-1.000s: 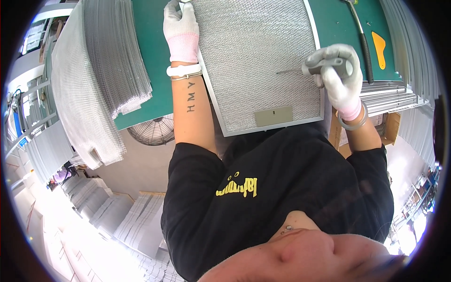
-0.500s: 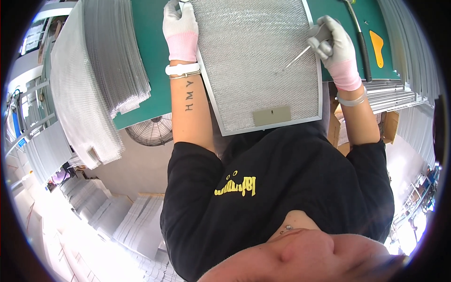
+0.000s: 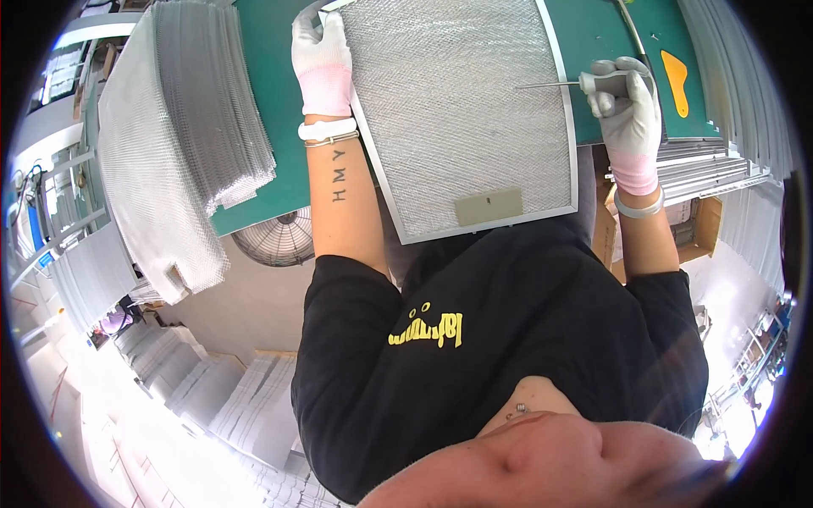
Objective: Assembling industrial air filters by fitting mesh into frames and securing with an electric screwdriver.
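Note:
A framed metal mesh filter panel [image 3: 457, 118] lies on the green work surface and overhangs its near edge toward my body. Near its bottom edge sits a plain grey-beige rectangular plate [image 3: 489, 206]. My left hand [image 3: 322, 51], in a white and pink glove, grips the frame at the upper left corner; the fingertips are partly hidden. Just off the panel's right side, my gloved right hand [image 3: 631, 106] is closed around the grey handle of a thin-shafted tool [image 3: 550, 85], an awl or screwdriver. Its shaft points left, over the frame's right edge and the mesh.
Layered mesh sheets [image 3: 199, 102] are stacked at the left of the green table [image 3: 275, 85]. On the right lie a yellow flat scraper-like piece [image 3: 675, 82] and a hammer-like tool [image 3: 631, 25]. A floor fan [image 3: 275, 240] stands below the table's left edge; an open cardboard box [image 3: 699, 233] is lower right.
My right hand has moved right and slightly toward me, and the tool's shaft has swung from slanting down-left to nearly level. My left hand stays at the frame corner.

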Motion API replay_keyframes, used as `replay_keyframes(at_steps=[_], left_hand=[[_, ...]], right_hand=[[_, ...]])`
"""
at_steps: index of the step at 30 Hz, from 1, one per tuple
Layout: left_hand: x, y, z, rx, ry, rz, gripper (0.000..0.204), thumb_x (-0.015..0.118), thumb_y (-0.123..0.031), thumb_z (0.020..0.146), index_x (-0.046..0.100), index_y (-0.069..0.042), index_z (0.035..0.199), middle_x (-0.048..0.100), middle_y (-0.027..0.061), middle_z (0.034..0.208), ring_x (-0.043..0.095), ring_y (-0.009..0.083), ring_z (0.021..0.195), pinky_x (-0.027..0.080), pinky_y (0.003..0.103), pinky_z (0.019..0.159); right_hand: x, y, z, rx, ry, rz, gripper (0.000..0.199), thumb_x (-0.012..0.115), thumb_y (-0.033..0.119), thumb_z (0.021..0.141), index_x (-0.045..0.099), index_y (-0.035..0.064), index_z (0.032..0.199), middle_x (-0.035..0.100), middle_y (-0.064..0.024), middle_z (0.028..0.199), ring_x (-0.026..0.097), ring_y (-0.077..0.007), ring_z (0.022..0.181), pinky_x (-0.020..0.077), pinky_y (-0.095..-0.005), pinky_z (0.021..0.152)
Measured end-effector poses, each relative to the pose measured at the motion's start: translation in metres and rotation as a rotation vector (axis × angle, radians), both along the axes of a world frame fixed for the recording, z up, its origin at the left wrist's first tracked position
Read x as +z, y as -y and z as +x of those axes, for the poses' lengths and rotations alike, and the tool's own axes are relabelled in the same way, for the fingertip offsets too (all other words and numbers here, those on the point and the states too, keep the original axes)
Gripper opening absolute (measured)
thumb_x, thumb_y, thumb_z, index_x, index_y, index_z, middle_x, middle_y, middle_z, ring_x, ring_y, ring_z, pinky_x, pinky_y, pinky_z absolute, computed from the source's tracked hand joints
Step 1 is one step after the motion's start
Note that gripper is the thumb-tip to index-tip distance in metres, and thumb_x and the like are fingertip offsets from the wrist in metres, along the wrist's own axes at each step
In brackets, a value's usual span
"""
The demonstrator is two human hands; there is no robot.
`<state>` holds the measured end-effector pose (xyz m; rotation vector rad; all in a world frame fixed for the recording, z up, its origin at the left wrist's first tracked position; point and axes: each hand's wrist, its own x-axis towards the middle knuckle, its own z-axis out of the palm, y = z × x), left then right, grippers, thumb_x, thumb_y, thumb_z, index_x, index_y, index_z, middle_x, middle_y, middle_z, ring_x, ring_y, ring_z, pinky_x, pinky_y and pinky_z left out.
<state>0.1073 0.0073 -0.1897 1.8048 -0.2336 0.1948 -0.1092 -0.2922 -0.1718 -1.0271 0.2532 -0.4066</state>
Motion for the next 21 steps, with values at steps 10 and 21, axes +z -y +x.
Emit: replay_keyframes(at_steps=[10,21], left_hand=[[0.173,0.018,-0.103,0.306,0.802,0.483,0.030,0.054,-0.019,0.101,0.055,0.004,0.120,0.062,0.0104,0.100,0.060,0.0114,0.083,0.047,0.023,0.075],[0.261,0.046,-0.232,-0.007,1.045,0.780,0.018,0.066,-0.001,0.083,0.065,0.006,0.099,0.068,0.0168,0.093,0.065,0.0213,0.076,0.053,0.027,0.066]], right_hand=[[0.009,0.069,-0.048,-0.352,0.107,0.223,0.030,0.053,0.027,0.101,0.058,-0.0003,0.114,0.065,-0.0199,0.114,0.066,-0.0314,0.101,0.0522,-0.0367,0.080],[-0.007,0.075,-0.096,-0.554,0.128,0.340,0.029,0.054,0.026,0.101,0.057,0.0011,0.115,0.064,-0.0168,0.112,0.060,-0.0212,0.085,0.0486,-0.0325,0.074]])
